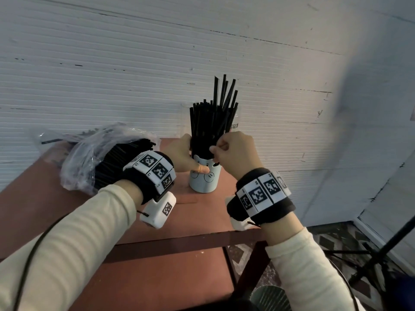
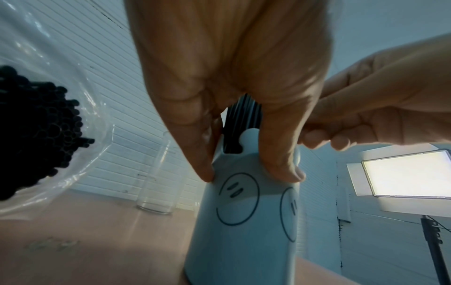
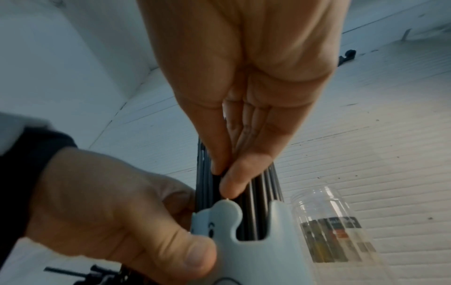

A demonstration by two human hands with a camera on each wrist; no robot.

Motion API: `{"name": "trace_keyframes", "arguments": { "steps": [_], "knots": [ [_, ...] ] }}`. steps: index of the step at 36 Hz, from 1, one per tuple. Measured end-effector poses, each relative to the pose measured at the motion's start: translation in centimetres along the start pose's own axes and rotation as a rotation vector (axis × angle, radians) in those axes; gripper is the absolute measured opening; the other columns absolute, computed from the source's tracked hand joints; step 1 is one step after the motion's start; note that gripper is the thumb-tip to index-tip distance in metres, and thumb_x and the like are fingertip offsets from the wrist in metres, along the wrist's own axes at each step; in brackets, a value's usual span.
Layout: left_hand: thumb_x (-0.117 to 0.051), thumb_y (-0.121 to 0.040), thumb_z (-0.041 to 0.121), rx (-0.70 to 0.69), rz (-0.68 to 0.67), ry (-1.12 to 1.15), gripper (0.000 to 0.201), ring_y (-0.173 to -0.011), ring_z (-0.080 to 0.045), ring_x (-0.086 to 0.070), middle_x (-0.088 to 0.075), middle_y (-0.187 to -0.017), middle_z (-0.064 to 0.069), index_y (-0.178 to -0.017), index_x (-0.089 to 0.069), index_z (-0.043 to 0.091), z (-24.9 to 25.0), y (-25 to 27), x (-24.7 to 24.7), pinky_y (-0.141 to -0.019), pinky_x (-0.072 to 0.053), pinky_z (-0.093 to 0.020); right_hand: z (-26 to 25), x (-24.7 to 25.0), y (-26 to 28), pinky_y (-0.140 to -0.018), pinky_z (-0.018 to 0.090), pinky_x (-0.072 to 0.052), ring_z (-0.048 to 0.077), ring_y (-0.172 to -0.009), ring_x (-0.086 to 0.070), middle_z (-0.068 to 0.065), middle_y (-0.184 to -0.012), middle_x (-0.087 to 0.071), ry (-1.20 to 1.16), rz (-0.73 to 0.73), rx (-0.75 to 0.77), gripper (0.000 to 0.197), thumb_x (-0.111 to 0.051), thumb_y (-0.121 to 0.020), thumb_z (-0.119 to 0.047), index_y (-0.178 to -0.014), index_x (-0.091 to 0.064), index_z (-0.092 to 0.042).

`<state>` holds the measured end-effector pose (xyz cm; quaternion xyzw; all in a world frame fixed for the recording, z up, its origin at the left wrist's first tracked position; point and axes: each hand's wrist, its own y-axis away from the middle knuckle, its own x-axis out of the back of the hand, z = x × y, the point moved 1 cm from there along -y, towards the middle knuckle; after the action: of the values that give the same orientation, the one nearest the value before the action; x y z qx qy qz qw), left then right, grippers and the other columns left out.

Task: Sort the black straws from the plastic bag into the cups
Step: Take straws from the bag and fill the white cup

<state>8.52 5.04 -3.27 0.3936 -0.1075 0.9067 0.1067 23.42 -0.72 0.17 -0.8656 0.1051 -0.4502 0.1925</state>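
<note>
Done: white cartoon cup [image 1: 203, 178] packed with black straws [image 1: 213, 113]; left hand [image 1: 183, 157] grips cup
Left: plastic bag [image 1: 89, 153] holds many; right hand [image 1: 235, 153] pinches straws; clear cup [image 3: 336, 221] unfilled

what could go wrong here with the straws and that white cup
1. The white cup is tall and packed with black straws that stand well above its rim, so it looks top-heavy; if the left hand eases its grip, a tug could tip it.
2. The right hand pinches straws near the rim; pulling might drag neighbours out.
3. The clear glass jar stands right behind the cup, where a toppling cup might hit it.
</note>
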Motion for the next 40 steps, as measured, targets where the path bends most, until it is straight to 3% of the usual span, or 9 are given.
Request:
{"name": "trace_keyframes", "arguments": {
  "steps": [4,9,14,17,20,24,28,33,40],
  "knots": [
    [-0.091,-0.060,0.035,-0.007,0.014,-0.004,0.084,-0.105,-0.016,-0.060,-0.060,-0.114,0.002,-0.126,-0.043,0.014,-0.2,0.0,-0.1,-0.094,-0.051,-0.035,-0.3,0.8,0.5,-0.064,0.010,-0.044,0.011,-0.077,-0.064,-0.002,-0.077,-0.071,-0.071,0.101,0.013,0.015,-0.063,-0.087,-0.024,-0.080,-0.069,-0.012],
    [-0.091,-0.061,0.033,-0.046,0.024,-0.006,0.084,-0.110,-0.018,-0.057,-0.060,-0.118,-0.001,-0.127,-0.044,0.011,-0.3,0.1,-0.1,-0.096,-0.050,-0.037,-1.2,1.6,-0.3,-0.071,0.020,-0.045,0.016,-0.075,-0.065,0.003,-0.079,-0.072,-0.110,0.291,0.088,0.021,-0.051,-0.092,-0.013,-0.091,-0.072,-0.009],
    [-0.090,-0.062,0.035,-0.056,0.019,-0.028,0.087,-0.112,-0.019,-0.057,-0.060,-0.122,-0.001,-0.130,-0.043,0.013,-0.3,0.0,0.0,-0.097,-0.050,-0.039,-1.5,1.7,-1.6,-0.061,0.001,-0.038,0.013,-0.073,-0.063,0.002,-0.080,-0.071,-0.120,0.362,0.040,0.019,-0.053,-0.093,-0.014,-0.095,-0.071,-0.011],
    [-0.090,-0.061,0.036,-0.056,0.019,-0.033,0.087,-0.112,-0.019,-0.058,-0.060,-0.121,-0.001,-0.130,-0.043,0.013,-0.5,-0.1,0.0,-0.097,-0.050,-0.039,-1.6,1.5,-1.9,-0.068,0.015,-0.050,0.017,-0.075,-0.067,0.004,-0.080,-0.071,-0.164,0.361,0.002,0.016,-0.056,-0.092,-0.014,-0.095,-0.071,-0.010],
    [-0.090,-0.061,0.038,-0.060,0.011,-0.039,0.088,-0.111,-0.019,-0.058,-0.060,-0.121,-0.001,-0.130,-0.042,0.013,-0.5,-0.2,0.0,-0.096,-0.050,-0.040,-1.5,1.6,-2.0,-0.057,0.001,-0.038,0.013,-0.076,-0.065,0.002,-0.081,-0.071,-0.177,0.377,-0.014,0.016,-0.058,-0.092,-0.017,-0.097,-0.072,-0.011],
    [-0.089,-0.063,0.038,-0.066,0.004,-0.044,0.087,-0.111,-0.018,-0.057,-0.059,-0.121,0.000,-0.131,-0.041,0.014,-0.5,-0.2,0.0,-0.097,-0.050,-0.038,-1.5,1.3,-2.2,-0.056,-0.004,-0.032,0.010,-0.076,-0.056,0.003,-0.086,-0.071,-0.154,0.395,-0.019,0.021,-0.056,-0.093,-0.021,-0.100,-0.073,-0.010],
    [-0.090,-0.062,0.037,-0.070,0.001,-0.029,0.087,-0.109,-0.018,-0.058,-0.060,-0.120,0.000,-0.131,-0.042,0.014,-0.6,-0.2,0.0,-0.097,-0.050,-0.039,-1.6,0.8,-2.4,-0.056,0.006,-0.034,0.009,-0.077,-0.055,0.001,-0.086,-0.069,-0.160,0.377,-0.015,0.020,-0.054,-0.093,-0.017,-0.100,-0.071,-0.009],
    [-0.090,-0.061,0.036,-0.061,-0.016,-0.016,0.088,-0.110,-0.018,-0.058,-0.060,-0.120,0.000,-0.132,-0.041,0.015,-0.5,-0.1,0.1,-0.097,-0.050,-0.039,-1.4,1.1,-2.3,-0.056,0.004,-0.034,0.010,-0.070,-0.054,-0.006,-0.070,-0.058,-0.158,0.358,-0.008,0.011,-0.059,-0.090,-0.015,-0.083,-0.066,-0.011],
    [-0.090,-0.064,0.029,-0.048,-0.034,0.018,0.088,-0.111,-0.019,-0.058,-0.060,-0.121,-0.001,-0.134,-0.039,0.013,-0.4,0.0,0.2,-0.099,-0.049,-0.038,-0.7,1.2,-1.6,-0.052,0.012,-0.034,0.017,-0.073,-0.057,0.006,-0.082,-0.064,-0.011,0.140,-0.004,0.009,-0.059,-0.086,-0.014,-0.081,-0.065,-0.010]
  ]
}}
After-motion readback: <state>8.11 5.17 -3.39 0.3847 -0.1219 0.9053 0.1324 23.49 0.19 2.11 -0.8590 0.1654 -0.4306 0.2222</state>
